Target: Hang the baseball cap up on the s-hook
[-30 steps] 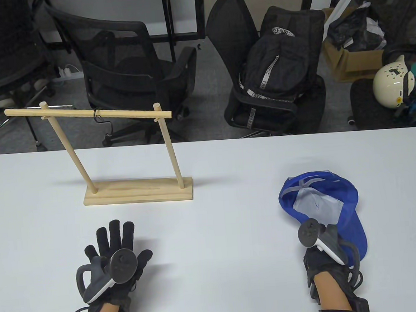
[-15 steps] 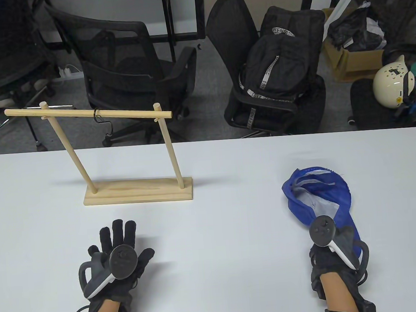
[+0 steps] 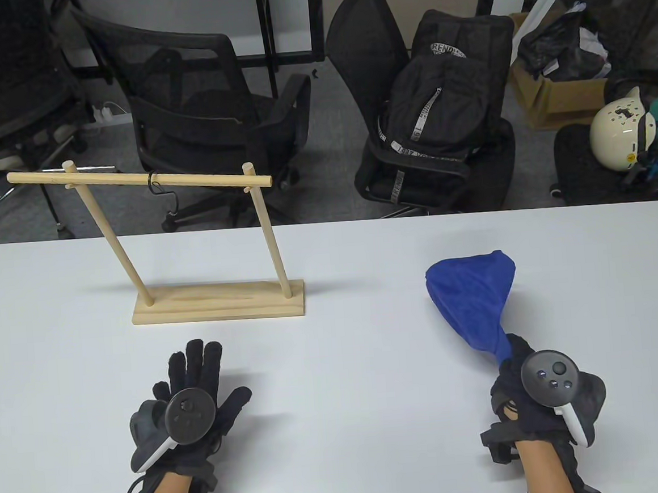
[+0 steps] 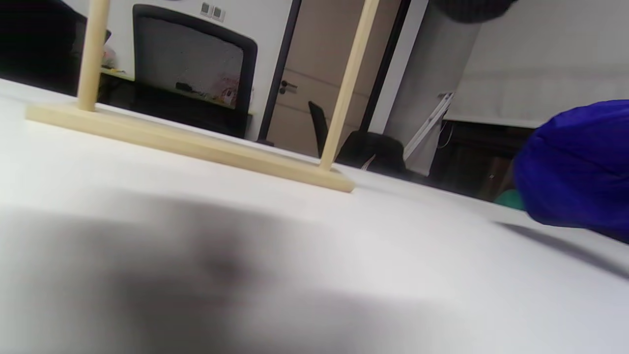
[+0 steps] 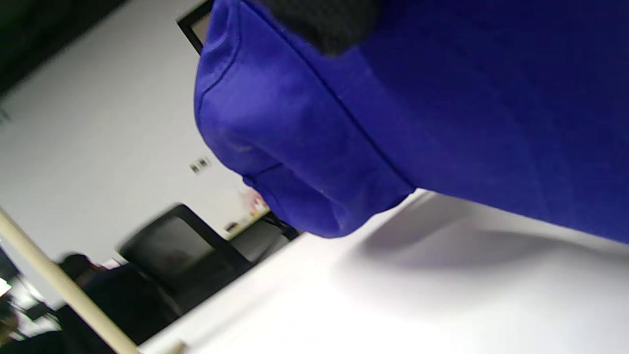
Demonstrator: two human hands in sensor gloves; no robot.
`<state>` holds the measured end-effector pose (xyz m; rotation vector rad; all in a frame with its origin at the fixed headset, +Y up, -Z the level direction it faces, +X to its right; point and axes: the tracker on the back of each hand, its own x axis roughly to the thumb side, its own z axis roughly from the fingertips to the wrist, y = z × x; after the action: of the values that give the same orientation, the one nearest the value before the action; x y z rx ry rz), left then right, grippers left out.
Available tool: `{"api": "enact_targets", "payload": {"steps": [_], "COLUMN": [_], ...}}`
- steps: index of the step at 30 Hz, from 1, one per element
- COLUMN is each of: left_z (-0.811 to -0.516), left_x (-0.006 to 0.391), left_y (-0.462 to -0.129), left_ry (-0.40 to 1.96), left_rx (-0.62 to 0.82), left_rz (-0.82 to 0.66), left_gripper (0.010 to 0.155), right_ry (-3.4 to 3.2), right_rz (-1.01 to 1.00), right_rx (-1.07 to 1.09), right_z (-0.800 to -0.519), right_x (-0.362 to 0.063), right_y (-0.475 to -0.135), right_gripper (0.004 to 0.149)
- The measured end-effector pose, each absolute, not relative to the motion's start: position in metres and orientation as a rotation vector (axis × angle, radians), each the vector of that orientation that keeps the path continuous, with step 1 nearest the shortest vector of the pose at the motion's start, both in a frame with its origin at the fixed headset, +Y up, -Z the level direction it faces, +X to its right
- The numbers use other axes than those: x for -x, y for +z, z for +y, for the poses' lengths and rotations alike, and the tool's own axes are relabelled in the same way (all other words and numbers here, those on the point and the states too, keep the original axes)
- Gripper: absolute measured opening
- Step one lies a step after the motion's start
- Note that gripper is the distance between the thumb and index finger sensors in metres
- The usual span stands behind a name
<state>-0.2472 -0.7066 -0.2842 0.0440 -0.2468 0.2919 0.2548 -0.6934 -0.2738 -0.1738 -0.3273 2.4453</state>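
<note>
The cap (image 5: 442, 123) runs off the right wrist view's edges; its brim is hidden.

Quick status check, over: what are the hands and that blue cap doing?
Right hand grips blue cap, lifted. Left hand flat, open on table. S-hook on rack bar, path clear.

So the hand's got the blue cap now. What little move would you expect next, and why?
Probably the right hand carries the cap left and up toward the hook on the wooden rack's bar. The cap is gripped at one end, with a shadow beneath it in the right wrist view, so it seems lifted. The hook hangs bare, well left of it; the left hand rests open.
</note>
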Motion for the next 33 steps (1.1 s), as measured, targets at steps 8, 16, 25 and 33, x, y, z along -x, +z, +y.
{"api": "enact_targets", "payload": {"steps": [8,16,25,33], "left_z": [-0.702,-0.699,-0.699,-0.707], "left_x": [0.237,0.227,0.218,0.205], "left_y": [-0.279,-0.274,-0.269,-0.269], "left_ry": [0.388,0.455,0.671,0.902], "left_rx": [-0.121,-0.168,-0.168,-0.064], "left_rz": [-0.356,-0.438,-0.521,-0.579], "left_gripper": [0.094,0.094,0.09,0.089], "right_ry": [2.14,1.977,1.757,1.589], "right_rz": [-0.414,-0.421,-0.295,-0.088], "right_rx": [0.001,-0.216,-0.446,-0.605], "right_z": [-0.684,-0.678,-0.684,-0.702], "right_x": [-0.245,-0.215,-0.175,-0.131], "right_y": [-0.264,-0.258,-0.253,-0.249], "right_gripper": [0.047,0.047,0.046,0.045]}}
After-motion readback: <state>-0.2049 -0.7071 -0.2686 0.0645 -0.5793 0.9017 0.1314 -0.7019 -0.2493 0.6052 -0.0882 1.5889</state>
